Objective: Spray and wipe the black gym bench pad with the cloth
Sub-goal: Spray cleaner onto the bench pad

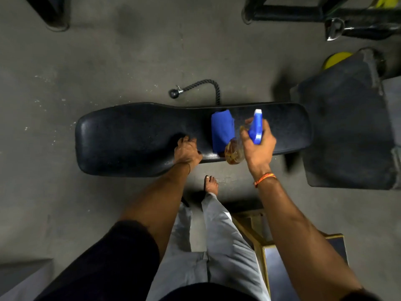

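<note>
Bench pad (134, 137) runs left to right across our view, long axis crosswise to our stance. We grip the spray bottle (243, 144) in our right hand (259, 146), blue nozzle aimed away over the pad's right part. Our left hand (187, 152) rests knuckled, fingers curled on nothing, at the near edge. Blue cloth (222, 131) lies on the pad between both hands, somewhat nearer our right.

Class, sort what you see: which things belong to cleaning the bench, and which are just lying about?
Part of the job:
bench pad
blue cloth, lying on the pad
spray bottle, held in the right hand
left hand, resting on the pad

Just lying about:
rope handle on the floor
yellow disc
</note>
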### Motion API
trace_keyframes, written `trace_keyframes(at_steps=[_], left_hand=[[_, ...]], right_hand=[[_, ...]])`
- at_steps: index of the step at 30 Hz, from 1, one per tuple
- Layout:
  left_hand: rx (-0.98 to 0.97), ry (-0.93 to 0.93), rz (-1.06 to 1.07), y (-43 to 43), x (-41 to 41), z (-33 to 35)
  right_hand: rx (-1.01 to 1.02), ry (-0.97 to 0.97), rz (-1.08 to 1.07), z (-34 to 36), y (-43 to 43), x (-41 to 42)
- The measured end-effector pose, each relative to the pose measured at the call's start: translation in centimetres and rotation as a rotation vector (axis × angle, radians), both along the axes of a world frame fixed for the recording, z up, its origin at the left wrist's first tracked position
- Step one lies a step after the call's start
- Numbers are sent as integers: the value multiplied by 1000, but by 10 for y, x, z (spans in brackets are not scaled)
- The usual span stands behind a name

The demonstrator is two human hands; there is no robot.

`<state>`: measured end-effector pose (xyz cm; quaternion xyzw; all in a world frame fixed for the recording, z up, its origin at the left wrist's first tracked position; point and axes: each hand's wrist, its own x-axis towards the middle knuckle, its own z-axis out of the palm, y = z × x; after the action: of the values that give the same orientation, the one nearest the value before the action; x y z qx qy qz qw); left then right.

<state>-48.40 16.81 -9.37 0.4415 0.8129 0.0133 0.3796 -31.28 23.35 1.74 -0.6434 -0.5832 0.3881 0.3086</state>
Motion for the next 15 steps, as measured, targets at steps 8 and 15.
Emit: trace_keyframes(at_steps=[8,15], left_hand=[[-7,10,-76,29,30,-14],[-75,75,-94,34,11,-34]], right_hand=[[112,150,-227,-12,64,22],[-82,214,-250,-63,74,30]])
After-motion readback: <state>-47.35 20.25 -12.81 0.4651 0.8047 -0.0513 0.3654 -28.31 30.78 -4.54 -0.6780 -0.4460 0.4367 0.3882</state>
